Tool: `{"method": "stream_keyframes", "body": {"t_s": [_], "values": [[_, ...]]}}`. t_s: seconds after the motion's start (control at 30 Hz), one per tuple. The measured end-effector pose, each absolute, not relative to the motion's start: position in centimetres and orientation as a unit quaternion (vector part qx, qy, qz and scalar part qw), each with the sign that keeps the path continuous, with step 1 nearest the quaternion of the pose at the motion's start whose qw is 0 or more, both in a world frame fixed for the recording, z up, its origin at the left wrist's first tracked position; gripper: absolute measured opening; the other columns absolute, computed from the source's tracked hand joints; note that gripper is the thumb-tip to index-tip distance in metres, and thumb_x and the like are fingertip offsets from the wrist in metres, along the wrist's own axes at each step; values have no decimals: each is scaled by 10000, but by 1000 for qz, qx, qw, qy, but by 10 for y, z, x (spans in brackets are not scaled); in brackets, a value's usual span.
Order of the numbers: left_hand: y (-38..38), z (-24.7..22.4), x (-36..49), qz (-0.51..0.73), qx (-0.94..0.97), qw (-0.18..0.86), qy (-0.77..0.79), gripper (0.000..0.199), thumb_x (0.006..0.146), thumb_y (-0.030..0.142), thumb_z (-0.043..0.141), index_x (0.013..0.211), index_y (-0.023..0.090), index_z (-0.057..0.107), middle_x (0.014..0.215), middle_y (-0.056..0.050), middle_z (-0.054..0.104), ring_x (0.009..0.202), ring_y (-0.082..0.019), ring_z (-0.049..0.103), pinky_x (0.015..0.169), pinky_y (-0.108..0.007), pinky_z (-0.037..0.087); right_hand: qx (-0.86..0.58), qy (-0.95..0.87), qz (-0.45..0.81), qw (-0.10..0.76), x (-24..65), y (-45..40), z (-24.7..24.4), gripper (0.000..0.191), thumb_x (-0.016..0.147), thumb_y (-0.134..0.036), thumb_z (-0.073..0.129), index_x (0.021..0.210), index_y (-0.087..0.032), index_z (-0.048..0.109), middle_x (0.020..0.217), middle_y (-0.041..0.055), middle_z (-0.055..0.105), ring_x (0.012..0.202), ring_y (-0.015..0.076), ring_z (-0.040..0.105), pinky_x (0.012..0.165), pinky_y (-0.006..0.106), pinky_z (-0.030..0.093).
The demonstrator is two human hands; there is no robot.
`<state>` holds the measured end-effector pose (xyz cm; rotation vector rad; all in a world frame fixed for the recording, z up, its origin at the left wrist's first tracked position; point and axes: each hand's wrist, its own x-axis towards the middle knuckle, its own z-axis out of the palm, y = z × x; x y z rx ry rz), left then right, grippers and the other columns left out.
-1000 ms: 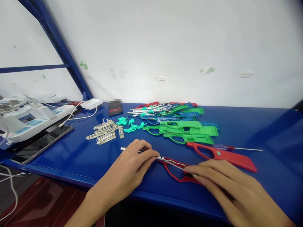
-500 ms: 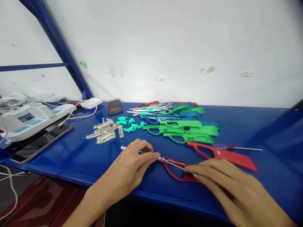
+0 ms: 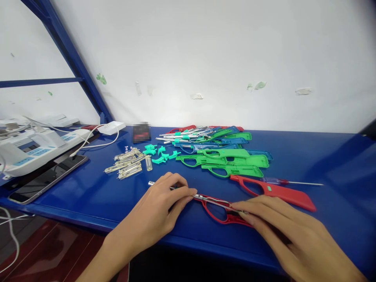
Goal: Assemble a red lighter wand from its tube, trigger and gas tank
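White wall point(image 3: 188, 58) behind a blue table point(image 3: 96, 192); two hands set a rod point(image 3: 199, 197) along an open red shell point(image 3: 216, 219).
Left hand point(image 3: 155, 211): narrow grip, pinching the rod just left of the shell; right hand point(image 3: 284, 235): narrow grip, fingers apparently on the rod's rear end, over the shell's right part. Rod and wire point(image 3: 219, 200) look in the middle of being seated; the next move calls for light, steady pressure that keeps the wire inside the rim. Beyond the shell lie green shells point(image 3: 243, 170); a screwdriver point(image 3: 272, 181) and a red handle point(image 3: 293, 196) lie beyond and right, teal clips point(image 3: 166, 155) beyond and left. Writing on the dark packet point(image 3: 141, 133), farther beyond and left, is pixelated, unreadable; no brand is legible.
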<state>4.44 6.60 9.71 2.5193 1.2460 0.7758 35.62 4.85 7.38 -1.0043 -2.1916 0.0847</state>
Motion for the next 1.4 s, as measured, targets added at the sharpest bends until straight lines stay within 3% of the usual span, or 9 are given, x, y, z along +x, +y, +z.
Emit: {"method": "stream_keyframes", "body": {"t_s": [0.33,0.6,0.93,1.4], "values": [[66,97,44,264,858,108,427,255,1170,216,560,1268,268,790,1199,-53,701,1076,-228,670,936,-366,560,-394,-847,24,356,351,47,77,184,1137,-387,608,1237,-406,761,1109,-95,864,960,133,852,954,207,665],[65,97,44,273,858,106,423,240,1168,211,568,1257,260,786,1188,-49,708,1071,-221,678,937,-359,560,-392,-840,1,376,348,49,83,263,1153,-452,569,1150,-353,812,1033,-59,883,866,147,863,863,214,690],[67,96,44,273,857,102,425,234,1172,225,563,1247,268,780,1193,-47,713,1076,-222,693,943,-356,565,-406,-836,38,369,354,47,78,249,1101,-295,624,1220,-367,830,1119,-33,886,954,194,874,924,286,710],[67,96,44,274,856,101,426,232,1167,224,568,1241,267,784,1194,-47,719,1074,-221,692,949,-353,563,-409,-831,27,376,351,43,82,306,1079,-257,634,1312,-365,800,1147,-16,875,1002,181,867,925,247,699]]}}
